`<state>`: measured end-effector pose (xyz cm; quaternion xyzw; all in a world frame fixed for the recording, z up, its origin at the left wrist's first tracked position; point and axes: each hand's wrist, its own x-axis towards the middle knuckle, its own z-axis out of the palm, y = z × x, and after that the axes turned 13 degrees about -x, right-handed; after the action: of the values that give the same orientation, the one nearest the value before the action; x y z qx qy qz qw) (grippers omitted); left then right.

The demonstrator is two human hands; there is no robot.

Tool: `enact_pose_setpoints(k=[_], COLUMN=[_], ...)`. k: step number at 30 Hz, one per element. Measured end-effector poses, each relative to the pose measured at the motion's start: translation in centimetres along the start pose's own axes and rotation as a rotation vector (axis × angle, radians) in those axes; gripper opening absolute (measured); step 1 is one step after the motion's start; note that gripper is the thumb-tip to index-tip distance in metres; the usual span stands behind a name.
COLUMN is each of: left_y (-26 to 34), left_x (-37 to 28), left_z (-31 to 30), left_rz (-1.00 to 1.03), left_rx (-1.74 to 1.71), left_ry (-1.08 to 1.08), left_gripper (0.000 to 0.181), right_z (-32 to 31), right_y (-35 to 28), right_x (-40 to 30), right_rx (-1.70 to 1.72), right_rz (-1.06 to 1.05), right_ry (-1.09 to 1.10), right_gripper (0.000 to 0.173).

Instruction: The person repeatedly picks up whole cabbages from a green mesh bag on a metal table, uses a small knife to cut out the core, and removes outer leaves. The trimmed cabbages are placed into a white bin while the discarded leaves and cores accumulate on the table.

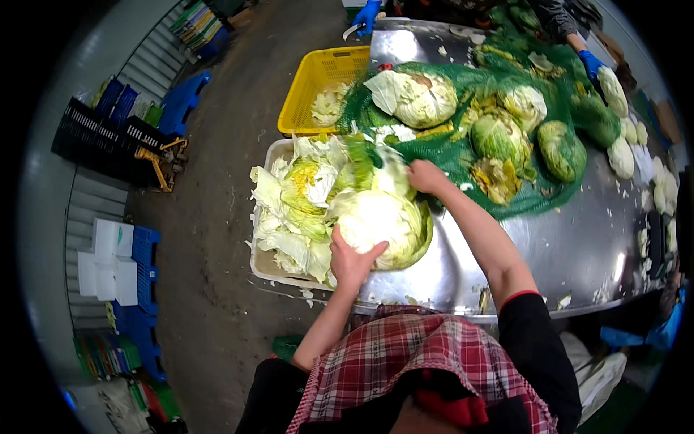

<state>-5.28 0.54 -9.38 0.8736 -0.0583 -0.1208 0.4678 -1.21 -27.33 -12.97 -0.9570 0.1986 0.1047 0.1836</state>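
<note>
My left hand [353,258] grips the near left side of a pale cabbage [382,225], thumb and fingers spread over it. The cabbage sits on the steel table, beside a white crate [260,266] heaped with loose cabbage leaves [298,200]. At the cabbage's far right side, my right hand [428,177] is curled against a pale outer leaf [391,172], its fingertips hidden. Motion blurs that leaf and a green leaf [359,161] beside it. Just beyond, another cabbage [423,100] with a browned patch lies on green netting [461,144].
A yellow crate [303,92] holding some leaves stands beyond the white one. More cabbages [499,138] lie on the netting across the steel table [547,255]. Co-workers' blue-gloved hands show at the far side, one with a curved knife [351,31], another at a cabbage [612,92].
</note>
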Motion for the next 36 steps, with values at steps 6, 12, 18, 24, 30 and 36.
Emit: enact_pose_setpoints(k=[6,12,18,24,30,36], left_y=[2.6,0.8,3.9,5.8,4.6,5.1], left_x=[2.5,2.9,0.7,1.3,1.3,-0.4], left_z=[-4.7,-1.7,0.7,0.0,-0.2,1.3], left_rz=[0.395,0.396,0.007,-0.07,0.036,-0.022], left_rx=[0.407,0.228,0.316,0.388,0.391,0.347], left_ry=[-0.258,-0.296,-0.184,-0.315,-0.316,-0.23], left_gripper=[0.114,0.122,0.136,0.136,0.144,0.14], right_z=[-5.9,1.9,1.5,1.7,1.7,1.2], right_y=[-7.2,-6.9,-5.5,-5.9,-3.2,-3.1], right_x=[-10.3,-18.8,-18.5,-18.4,-19.2,-14.9], right_rx=[0.064,-0.046,-0.084,-0.153,-0.259,-0.141], right_rz=[-0.062,0.0,-0.062,-0.062,-0.167,0.005], right_ry=[0.342,0.208,0.226,0.244,0.323,0.314], right_gripper=[0.034,0.051,0.058,0.056,0.052,0.043])
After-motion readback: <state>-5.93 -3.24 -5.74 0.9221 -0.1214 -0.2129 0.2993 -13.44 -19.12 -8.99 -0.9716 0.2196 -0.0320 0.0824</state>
